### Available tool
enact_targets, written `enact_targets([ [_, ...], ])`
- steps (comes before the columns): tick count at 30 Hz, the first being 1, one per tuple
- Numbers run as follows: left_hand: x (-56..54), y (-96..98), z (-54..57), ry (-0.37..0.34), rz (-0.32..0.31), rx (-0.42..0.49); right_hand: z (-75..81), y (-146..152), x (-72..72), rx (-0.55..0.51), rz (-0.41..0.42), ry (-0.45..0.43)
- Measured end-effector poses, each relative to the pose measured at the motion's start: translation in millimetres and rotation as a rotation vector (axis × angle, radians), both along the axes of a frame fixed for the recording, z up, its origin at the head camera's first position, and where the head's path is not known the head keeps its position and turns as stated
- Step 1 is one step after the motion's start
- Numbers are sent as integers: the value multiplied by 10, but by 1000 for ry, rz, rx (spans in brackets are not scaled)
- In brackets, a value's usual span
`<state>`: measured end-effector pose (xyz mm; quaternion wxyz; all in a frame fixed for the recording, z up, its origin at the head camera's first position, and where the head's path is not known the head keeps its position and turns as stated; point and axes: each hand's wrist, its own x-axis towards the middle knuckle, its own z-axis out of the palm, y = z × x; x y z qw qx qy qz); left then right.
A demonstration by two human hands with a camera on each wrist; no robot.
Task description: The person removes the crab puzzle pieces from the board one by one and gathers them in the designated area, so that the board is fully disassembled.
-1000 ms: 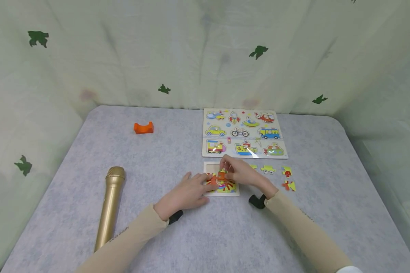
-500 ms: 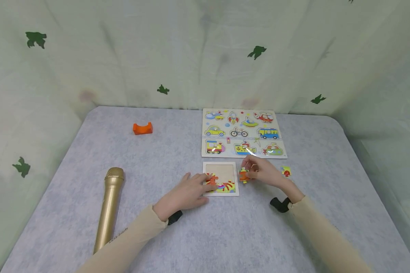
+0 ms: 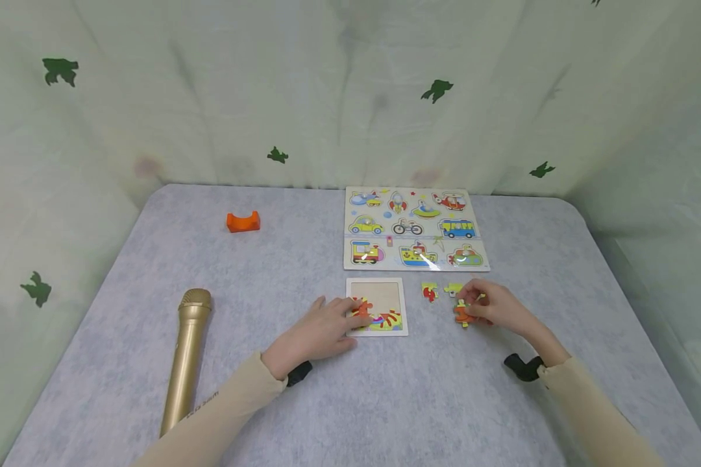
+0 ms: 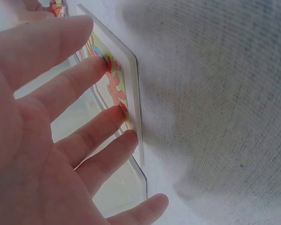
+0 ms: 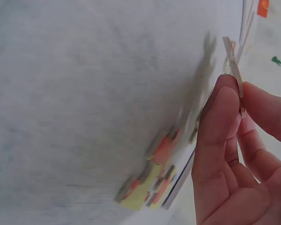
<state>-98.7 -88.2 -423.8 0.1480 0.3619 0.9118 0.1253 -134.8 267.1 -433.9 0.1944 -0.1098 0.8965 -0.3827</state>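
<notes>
My left hand [image 3: 321, 329] lies with spread fingers on the left side of a small jigsaw tray [image 3: 405, 311]. In the left wrist view its fingertips touch the tray's pieces and pale rim [image 4: 134, 93]. Joined red, yellow and green pieces [image 3: 390, 319] fill the lower part of the tray; bare wood shows above them. To the right of the tray, my right hand [image 3: 499, 306] pinches an orange jigsaw piece [image 3: 462, 314] between thumb and fingers. The right wrist view shows this piece [image 5: 233, 68] edge-on, raised over the table.
Loose jigsaw pieces [image 3: 429, 292] lie between the tray and my right hand; several show in the right wrist view. A vehicle puzzle board [image 3: 385, 237] lies behind the tray. At the left are a gold microphone [image 3: 188, 357] and an orange notched block [image 3: 243, 222].
My right hand has carried the orange jigsaw piece from over the tray out to the right, uncovering the tray's bare upper part. The left hand has stayed in place.
</notes>
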Motion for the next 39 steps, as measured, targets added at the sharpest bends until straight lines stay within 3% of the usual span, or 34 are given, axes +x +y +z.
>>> enact_targets([
  [11, 11, -6, -28, 11, 4, 15, -92, -16, -1, 163, 32, 100],
  [17, 13, -6, -37, 13, 6, 21, -99, -44, 0, 196, 34, 113],
  [28, 2, -34, -63, 57, -39, 52, -28, -111, -27, 163, 11, 138],
  [39, 9, -171, -80, 68, -24, 73, 26, -740, -83, 30, 175, 193],
])
